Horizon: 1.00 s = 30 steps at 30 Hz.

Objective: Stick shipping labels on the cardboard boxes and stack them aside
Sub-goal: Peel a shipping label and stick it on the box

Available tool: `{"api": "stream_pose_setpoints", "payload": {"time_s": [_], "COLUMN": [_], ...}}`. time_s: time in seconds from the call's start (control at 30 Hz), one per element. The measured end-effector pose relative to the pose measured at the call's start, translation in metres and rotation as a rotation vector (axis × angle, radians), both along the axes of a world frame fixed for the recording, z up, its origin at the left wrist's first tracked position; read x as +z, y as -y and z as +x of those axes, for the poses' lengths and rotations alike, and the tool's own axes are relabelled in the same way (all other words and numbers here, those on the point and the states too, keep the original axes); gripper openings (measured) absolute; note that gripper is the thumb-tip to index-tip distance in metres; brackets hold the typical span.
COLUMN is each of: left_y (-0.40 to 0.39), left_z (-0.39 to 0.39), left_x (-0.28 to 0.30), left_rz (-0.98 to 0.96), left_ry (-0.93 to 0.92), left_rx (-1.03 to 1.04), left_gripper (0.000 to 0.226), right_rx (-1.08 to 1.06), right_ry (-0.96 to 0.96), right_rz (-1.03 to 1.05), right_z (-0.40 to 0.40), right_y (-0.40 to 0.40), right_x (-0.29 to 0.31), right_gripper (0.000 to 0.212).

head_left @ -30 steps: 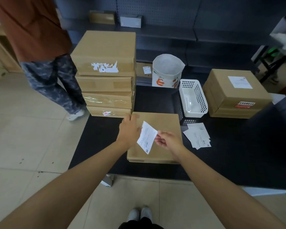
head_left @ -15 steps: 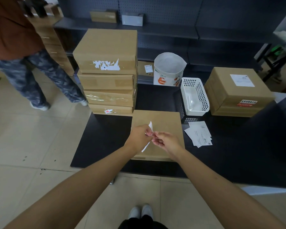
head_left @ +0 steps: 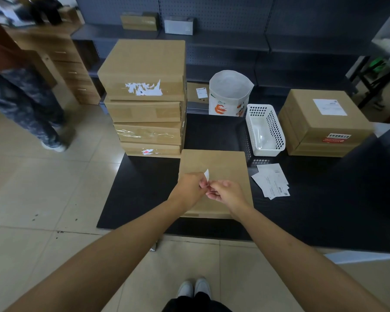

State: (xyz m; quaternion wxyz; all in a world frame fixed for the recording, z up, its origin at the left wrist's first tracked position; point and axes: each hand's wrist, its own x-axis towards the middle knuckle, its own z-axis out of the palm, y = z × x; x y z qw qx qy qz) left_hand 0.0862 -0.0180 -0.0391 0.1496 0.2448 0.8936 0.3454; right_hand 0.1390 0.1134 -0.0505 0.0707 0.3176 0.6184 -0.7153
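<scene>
A flat cardboard box (head_left: 223, 163) lies on the black table (head_left: 144, 199) right in front of me. Above its near half, my left hand (head_left: 189, 188) and my right hand (head_left: 226, 191) meet fingertip to fingertip, both pinching one white shipping label (head_left: 206, 175). The label is seen almost edge-on, and only a small white tip shows above my left fingers. Several loose labels (head_left: 273, 182) lie on the table to the right of the box. A stack of several cardboard boxes (head_left: 144, 97) stands at the back left.
A white perforated basket (head_left: 265, 129) and a white paper bucket (head_left: 230, 93) stand behind the flat box. At the right sits a labelled pair of stacked boxes (head_left: 324, 124). Another person (head_left: 20, 97) stands on the tiled floor at the left. Dark shelving runs along the back.
My left hand left the box's far corner and joined my right hand on the label. The label turned from facing me to edge-on. The person at the left walked further left.
</scene>
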Motion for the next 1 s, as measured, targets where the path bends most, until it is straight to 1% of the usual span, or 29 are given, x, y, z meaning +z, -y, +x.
{"api": "stream_pose_setpoints", "payload": {"time_s": [0.1, 0.3, 0.4, 0.53, 0.67, 0.87, 1.0], "left_y": [-0.0003, 0.0004, 0.0009, 0.0014, 0.0028, 0.0045, 0.0052], "left_z": [0.0014, 0.0019, 0.0014, 0.0019, 0.0019, 0.0018, 0.0029], "left_x": [0.0022, 0.0011, 0.0002, 0.0003, -0.0027, -0.005, -0.0057], "left_rz": [-0.022, -0.037, -0.047, -0.045, -0.051, -0.002, 0.098], "left_ry": [-0.021, -0.038, -0.032, -0.019, -0.016, 0.037, 0.105], "left_rx": [-0.001, -0.026, -0.033, -0.034, -0.045, -0.022, 0.06], "left_gripper": [0.006, 0.011, 0.012, 0.012, 0.01, 0.009, 0.011], "right_rx": [0.016, 0.013, 0.035, 0.077, 0.113, 0.154, 0.162], "right_ry": [0.016, 0.029, 0.028, 0.035, 0.041, 0.038, 0.018], "right_rz": [0.02, 0.056, 0.048, 0.077, 0.116, 0.143, 0.14], "right_z": [-0.0027, -0.0028, -0.0022, -0.0035, -0.0025, -0.0013, -0.002], "right_y": [0.0001, 0.0004, 0.0006, 0.0009, 0.0025, 0.006, 0.0063], "right_x": [-0.0039, -0.0062, -0.0053, -0.007, -0.0065, -0.0019, -0.0014], "right_gripper": [0.025, 0.012, 0.012, 0.017, 0.014, 0.019, 0.022]}}
